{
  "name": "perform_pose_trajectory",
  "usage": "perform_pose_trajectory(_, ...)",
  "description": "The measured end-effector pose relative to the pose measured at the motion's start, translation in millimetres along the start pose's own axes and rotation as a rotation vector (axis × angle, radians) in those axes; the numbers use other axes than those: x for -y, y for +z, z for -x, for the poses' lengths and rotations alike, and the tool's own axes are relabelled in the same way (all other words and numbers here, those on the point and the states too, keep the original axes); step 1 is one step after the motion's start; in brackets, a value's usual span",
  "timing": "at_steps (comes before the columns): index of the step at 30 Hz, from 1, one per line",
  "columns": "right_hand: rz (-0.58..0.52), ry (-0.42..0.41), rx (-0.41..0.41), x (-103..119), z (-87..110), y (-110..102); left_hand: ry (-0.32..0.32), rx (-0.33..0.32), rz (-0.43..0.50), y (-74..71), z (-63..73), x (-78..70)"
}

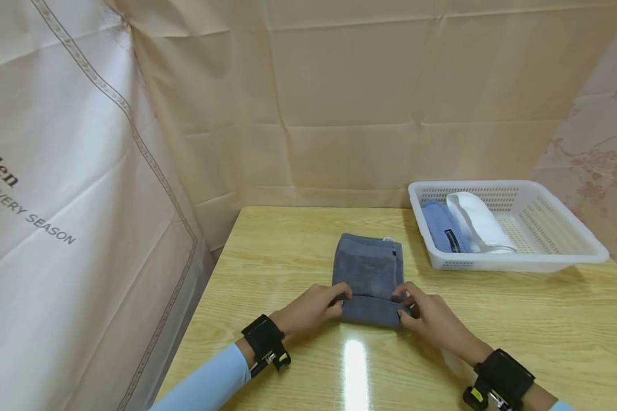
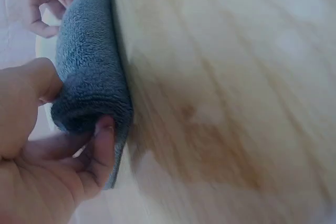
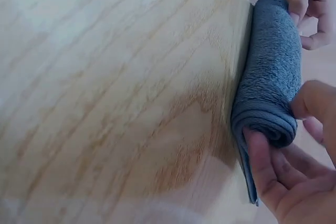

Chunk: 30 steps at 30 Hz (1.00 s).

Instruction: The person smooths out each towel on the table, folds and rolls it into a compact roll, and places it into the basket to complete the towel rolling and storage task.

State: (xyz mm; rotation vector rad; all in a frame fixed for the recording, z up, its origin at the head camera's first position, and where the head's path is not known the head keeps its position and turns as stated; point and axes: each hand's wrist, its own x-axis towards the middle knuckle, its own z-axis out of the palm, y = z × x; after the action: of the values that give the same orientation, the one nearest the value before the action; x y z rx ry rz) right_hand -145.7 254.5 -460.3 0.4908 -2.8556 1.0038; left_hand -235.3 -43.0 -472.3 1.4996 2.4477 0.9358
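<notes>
A dark grey towel lies on the table, its near end rolled up and its far part flat and folded. My left hand pinches the left end of the roll between thumb and fingers. At the right end, my right hand grips the roll the same way. In the left wrist view the rolled towel has fingers of the left hand tucked at its coiled end. Several wound layers show at the end of the rolled towel in the right wrist view, beside the right hand.
A white plastic basket stands at the back right of the wooden table. Inside it, on the left, lie a folded blue towel and a white towel. Cloth curtains hang behind and at both sides.
</notes>
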Motion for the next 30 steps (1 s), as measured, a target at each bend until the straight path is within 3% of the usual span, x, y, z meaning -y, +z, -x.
perform_pose_trajectory(3, 0.042, -0.044, -0.068, 1.3, -1.4, 1.2, -0.022, -0.028, -0.049, 0.0, -2.1, -1.0)
perform_pose_trajectory(7, 0.182, -0.106, -0.101, 6.6, -2.6, 0.7, -0.015, -0.085, -0.219, -0.4, -3.3, -5.5)
perform_pose_trajectory(10, 0.305, -0.193, -0.125, 9.8, -1.7, 1.0, 0.040, -0.120, -0.369, -1.0, -2.7, -7.1)
perform_pose_trajectory(14, 0.438, -0.334, -0.153, 12.6, 3.0, 3.8, 0.115, -0.105, -0.486, -3.0, 0.7, -8.5)
perform_pose_trajectory(21, 0.550, -0.463, -0.138, 9.5, 3.2, 7.0, 0.127, -0.048, -0.510, -3.8, 3.6, -10.8)
perform_pose_trajectory(30, 0.563, -0.427, -0.104, 6.3, 4.4, 10.7, 0.153, -0.088, -0.471, 2.2, 4.1, -8.3)
